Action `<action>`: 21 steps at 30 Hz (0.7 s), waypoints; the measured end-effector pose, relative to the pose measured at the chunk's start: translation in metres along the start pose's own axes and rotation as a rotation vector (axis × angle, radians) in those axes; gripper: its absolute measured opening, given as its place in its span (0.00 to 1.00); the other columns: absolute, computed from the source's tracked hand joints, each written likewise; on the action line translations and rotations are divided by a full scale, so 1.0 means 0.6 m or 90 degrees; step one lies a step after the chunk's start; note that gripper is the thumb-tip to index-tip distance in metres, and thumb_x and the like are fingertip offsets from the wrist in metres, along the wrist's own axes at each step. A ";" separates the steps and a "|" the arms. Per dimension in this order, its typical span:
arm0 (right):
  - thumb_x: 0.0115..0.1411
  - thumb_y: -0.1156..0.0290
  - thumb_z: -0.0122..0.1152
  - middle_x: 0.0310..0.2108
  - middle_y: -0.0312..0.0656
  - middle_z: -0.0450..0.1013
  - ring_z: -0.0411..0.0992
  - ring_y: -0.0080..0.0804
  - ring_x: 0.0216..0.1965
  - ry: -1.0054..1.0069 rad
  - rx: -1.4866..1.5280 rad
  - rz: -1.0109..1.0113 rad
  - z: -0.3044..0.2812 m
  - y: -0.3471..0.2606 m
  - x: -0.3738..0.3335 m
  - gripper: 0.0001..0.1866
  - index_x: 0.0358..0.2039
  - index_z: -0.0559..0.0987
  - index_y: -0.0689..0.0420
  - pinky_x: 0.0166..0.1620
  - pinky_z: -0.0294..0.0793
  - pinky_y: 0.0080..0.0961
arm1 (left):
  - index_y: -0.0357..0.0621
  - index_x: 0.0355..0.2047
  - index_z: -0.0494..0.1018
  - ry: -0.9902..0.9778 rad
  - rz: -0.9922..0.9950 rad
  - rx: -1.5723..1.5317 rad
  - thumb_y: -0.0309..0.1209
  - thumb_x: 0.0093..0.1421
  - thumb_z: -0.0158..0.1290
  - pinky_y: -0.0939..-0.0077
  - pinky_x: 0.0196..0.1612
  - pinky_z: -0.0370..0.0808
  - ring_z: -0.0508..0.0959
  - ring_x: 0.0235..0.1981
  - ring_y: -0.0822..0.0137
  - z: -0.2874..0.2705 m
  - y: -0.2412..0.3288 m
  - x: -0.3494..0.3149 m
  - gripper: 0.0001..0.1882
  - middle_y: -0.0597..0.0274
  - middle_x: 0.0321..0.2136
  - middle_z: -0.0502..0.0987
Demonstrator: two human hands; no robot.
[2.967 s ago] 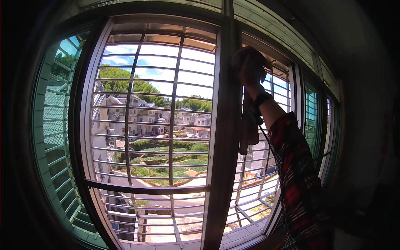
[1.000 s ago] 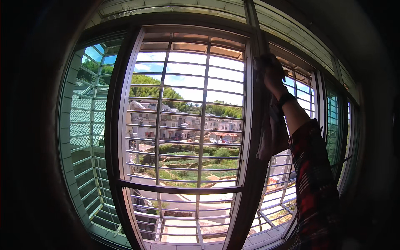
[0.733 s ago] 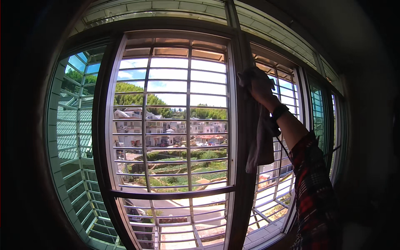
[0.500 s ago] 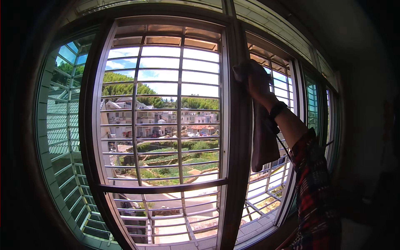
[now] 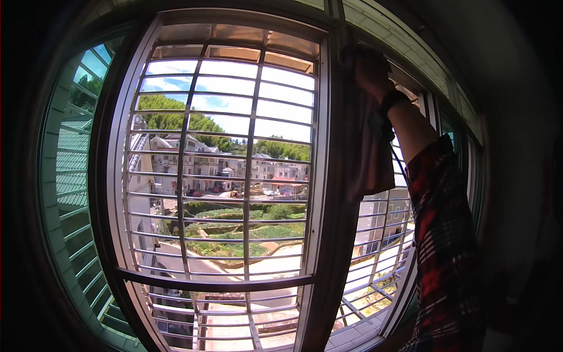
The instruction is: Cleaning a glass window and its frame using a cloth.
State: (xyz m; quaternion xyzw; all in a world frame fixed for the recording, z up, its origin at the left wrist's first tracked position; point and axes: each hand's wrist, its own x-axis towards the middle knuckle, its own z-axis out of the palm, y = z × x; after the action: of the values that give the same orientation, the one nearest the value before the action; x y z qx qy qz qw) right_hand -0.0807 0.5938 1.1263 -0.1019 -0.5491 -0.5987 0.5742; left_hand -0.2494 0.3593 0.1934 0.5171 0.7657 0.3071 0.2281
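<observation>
High on the dark upright post point(image 5: 335, 234) between two window openings, my right hand point(image 5: 373, 73) is closed round a dark cloth point(image 5: 370, 155). The cloth is bunched under my fingers against the post, and its loose end hangs down beside it. A dark band circles my wrist, above a red and black plaid sleeve point(image 5: 443, 234). Shadow hides most of my fingertips. My left hand does not show.
Metal security bars point(image 5: 246, 176) cross the openings outside. A dark horizontal rail point(image 5: 217, 283) runs low across the middle opening. Tinted glass point(image 5: 73, 158) stands at the left, and a pale sill point(image 5: 355, 334) lies at the lower right. Houses and green plots lie beyond.
My right hand has moved up the post with the cloth, whose hanging end rises too. The view has shifted a little, so the window sits differently in the picture.
</observation>
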 end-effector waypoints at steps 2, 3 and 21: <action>0.60 0.74 0.51 0.47 0.54 0.77 0.74 0.51 0.54 -0.306 -0.040 0.095 -0.023 -0.064 0.026 0.17 0.48 0.80 0.59 0.57 0.71 0.46 | 0.52 0.43 0.76 0.017 -0.052 -0.004 0.52 0.68 0.43 0.47 0.46 0.75 0.80 0.44 0.45 -0.009 -0.001 -0.015 0.21 0.50 0.40 0.81; 0.59 0.71 0.54 0.47 0.53 0.78 0.76 0.51 0.51 -0.219 -0.084 0.041 -0.004 -0.024 0.026 0.18 0.49 0.80 0.57 0.53 0.74 0.46 | 0.52 0.43 0.76 0.008 -0.043 -0.001 0.52 0.68 0.43 0.47 0.46 0.75 0.79 0.44 0.45 -0.004 0.009 0.005 0.21 0.50 0.40 0.81; 0.57 0.67 0.55 0.38 0.49 0.80 0.79 0.46 0.41 -0.258 -0.359 -0.155 0.161 0.200 0.171 0.13 0.37 0.85 0.55 0.43 0.77 0.38 | 0.50 0.41 0.77 -0.084 -0.016 -0.035 0.52 0.69 0.42 0.47 0.47 0.75 0.79 0.44 0.44 0.081 -0.003 0.183 0.22 0.49 0.39 0.81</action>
State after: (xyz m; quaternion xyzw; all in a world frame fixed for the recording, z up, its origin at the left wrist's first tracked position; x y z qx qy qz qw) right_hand -0.0667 0.6412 1.3051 -0.3067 -0.4732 -0.7582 0.3274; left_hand -0.2577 0.4727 0.1544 0.5199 0.7468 0.2903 0.2962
